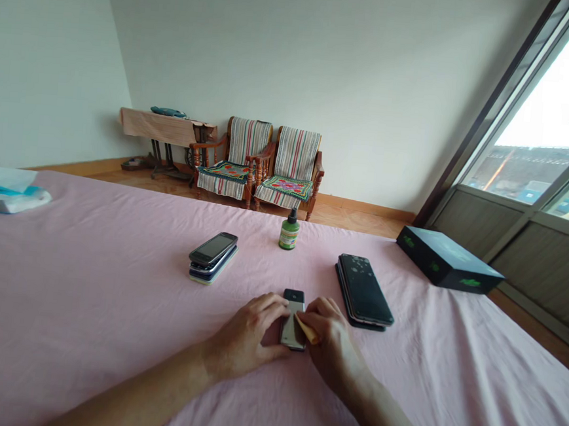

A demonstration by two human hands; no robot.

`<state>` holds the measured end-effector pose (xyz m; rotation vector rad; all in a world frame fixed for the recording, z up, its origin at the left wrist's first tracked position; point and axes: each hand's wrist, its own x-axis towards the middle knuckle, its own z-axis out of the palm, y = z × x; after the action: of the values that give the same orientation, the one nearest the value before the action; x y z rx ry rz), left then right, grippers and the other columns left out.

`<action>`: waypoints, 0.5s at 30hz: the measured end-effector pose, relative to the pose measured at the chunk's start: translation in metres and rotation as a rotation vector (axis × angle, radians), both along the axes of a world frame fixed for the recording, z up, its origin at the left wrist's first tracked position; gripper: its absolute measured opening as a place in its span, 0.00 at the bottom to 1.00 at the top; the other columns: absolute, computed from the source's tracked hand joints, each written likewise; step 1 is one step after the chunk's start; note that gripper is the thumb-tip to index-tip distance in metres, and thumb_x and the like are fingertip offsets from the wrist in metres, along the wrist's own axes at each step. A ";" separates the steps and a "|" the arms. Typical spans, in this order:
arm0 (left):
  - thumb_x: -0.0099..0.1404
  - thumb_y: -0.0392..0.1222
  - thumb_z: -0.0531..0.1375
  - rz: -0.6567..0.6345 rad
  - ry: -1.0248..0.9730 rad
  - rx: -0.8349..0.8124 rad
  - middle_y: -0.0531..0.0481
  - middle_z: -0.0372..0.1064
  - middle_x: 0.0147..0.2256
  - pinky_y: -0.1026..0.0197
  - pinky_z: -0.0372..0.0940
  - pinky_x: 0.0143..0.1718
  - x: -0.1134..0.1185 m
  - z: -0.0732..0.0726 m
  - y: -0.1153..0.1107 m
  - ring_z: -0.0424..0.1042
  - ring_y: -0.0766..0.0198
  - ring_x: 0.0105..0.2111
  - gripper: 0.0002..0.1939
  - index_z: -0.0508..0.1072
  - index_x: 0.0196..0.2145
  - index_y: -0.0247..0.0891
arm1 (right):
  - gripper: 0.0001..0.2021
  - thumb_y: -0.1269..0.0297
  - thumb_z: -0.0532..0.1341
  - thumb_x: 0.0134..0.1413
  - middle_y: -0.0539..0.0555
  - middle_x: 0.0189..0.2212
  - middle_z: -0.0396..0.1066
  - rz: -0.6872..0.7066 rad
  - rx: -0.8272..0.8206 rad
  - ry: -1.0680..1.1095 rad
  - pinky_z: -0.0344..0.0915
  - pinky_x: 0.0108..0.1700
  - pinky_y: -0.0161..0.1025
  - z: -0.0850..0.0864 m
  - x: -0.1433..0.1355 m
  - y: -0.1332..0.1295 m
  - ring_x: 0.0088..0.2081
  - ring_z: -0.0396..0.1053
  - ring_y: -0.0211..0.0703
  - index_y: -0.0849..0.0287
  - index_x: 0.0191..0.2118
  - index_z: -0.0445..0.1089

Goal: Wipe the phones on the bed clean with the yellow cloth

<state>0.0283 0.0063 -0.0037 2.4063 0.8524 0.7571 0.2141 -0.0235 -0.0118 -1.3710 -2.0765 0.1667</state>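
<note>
On the pink cloth [124, 305], well in from its far edge, the small phone [293, 314] lies flat btwn the hands. L hand [248, 335] is clamped on its left side & near end; R hand [331, 338] pinches a yellowish wad [309, 331] against its back. Phone stacks sit L [215, 257] & R; a green bottle [289, 233] stands nr the far edge, black box [445, 260] at the far-right corner.

Bears creased pink cloth [131, 280]. Carries phone [292, 326] between fingers [274, 299], smaller-phone stack [213, 258] left, larger-phone stack [364, 291] right, green bottle [289, 234] beyond, black box [448, 260] far right, packet [7, 198] far left.
</note>
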 end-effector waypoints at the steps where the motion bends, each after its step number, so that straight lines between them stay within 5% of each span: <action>1: 0.55 0.35 0.68 -0.005 -0.001 -0.003 0.47 0.66 0.47 0.52 0.62 0.53 0.000 0.001 -0.001 0.66 0.55 0.49 0.23 0.69 0.48 0.41 | 0.12 0.83 0.58 0.51 0.53 0.30 0.65 -0.012 0.007 -0.008 0.59 0.35 0.36 0.000 -0.001 0.002 0.35 0.62 0.42 0.58 0.26 0.71; 15: 0.54 0.30 0.68 -0.012 0.006 -0.019 0.51 0.65 0.44 0.57 0.63 0.50 0.002 0.004 -0.003 0.66 0.58 0.46 0.22 0.68 0.45 0.41 | 0.10 0.82 0.58 0.52 0.53 0.35 0.65 -0.078 -0.022 -0.140 0.57 0.39 0.37 0.006 -0.012 0.004 0.38 0.61 0.43 0.58 0.32 0.69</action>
<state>0.0299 0.0031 0.0004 2.3955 0.8436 0.7346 0.2023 -0.0200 -0.0054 -1.5127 -2.1353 0.0620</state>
